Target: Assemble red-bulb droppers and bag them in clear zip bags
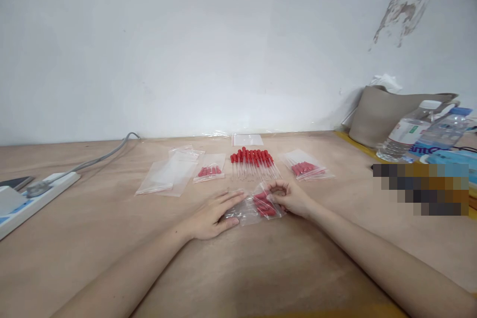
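Head view of a wooden table (261, 268). The left hand (214, 216) lies flat, fingers extended and together, pressing one end of a clear plastic bag (248, 211) onto the table. The right hand (292, 198) is curled loosely at the bag's other end, thumb and fingertips pinched on its edge; the bag lies between the two hands and holds several red-capped droppers (265, 206). Just beyond the right hand, a loose row of red-capped droppers (253, 159) lies fanned on the table. Beyond and to the left of the left hand are a small filled bag (209, 171) and empty bags (167, 176); another filled bag (305, 169) lies beyond the right hand.
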A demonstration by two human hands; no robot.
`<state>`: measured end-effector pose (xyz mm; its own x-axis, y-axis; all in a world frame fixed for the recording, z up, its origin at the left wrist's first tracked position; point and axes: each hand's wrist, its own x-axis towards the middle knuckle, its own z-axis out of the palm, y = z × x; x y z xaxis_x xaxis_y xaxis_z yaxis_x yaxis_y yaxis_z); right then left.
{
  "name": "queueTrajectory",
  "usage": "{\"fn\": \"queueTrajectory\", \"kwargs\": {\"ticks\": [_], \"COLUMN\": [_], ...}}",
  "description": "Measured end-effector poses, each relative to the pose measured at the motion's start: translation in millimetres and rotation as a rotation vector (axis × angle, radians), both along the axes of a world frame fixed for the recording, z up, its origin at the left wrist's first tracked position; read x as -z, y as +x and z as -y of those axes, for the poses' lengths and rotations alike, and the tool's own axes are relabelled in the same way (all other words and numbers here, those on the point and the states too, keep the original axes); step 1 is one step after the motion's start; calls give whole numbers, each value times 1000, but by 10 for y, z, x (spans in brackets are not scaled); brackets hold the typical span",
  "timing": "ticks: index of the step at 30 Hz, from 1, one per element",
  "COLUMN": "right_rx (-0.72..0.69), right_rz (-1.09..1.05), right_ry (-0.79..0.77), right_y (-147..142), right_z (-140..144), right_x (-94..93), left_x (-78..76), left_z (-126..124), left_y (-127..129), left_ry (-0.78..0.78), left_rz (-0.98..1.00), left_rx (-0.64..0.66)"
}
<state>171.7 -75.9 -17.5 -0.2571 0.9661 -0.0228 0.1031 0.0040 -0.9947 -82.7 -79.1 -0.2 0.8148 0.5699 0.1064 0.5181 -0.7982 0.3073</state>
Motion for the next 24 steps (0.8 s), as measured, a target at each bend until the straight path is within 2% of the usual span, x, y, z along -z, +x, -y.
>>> {"fn": "queueTrajectory", "kwargs": {"ticks": [3,6,9,11,13,15,17,21,24], "right_rx": [39,183,254,221,121,-1,-55,68,78], "right_rz": [21,47,69,78,75,55,37,147,251], "right_ry": [-47,-75,-27,37,82,85,68,114,195], "right_y": [2,-28,-46,-31,-2,24,32,-4,-23], "right_z": [-41,-58,-52,-44,-42,-47,-60,-88,-108], "right_x": [-4,-5,-5,-6,-3,8,27,66,93], "left_x": [-6,-11,-15,-19,-23,-24,-21,-3,6], "left_z": [3,8,13,16,19,21,21,13,7], "left_y": [-2,-5,-3,-1,1,1,-2,-9,-9], "left_ry": [-3,-10,-10,-4,1,3,4,20,28], "left_rz": [1,-9,-6,-4,-5,-6,-2,8,8], "left_rx": [-3,-21,-28,-24,-21,-23,-24,-15,-15]}}
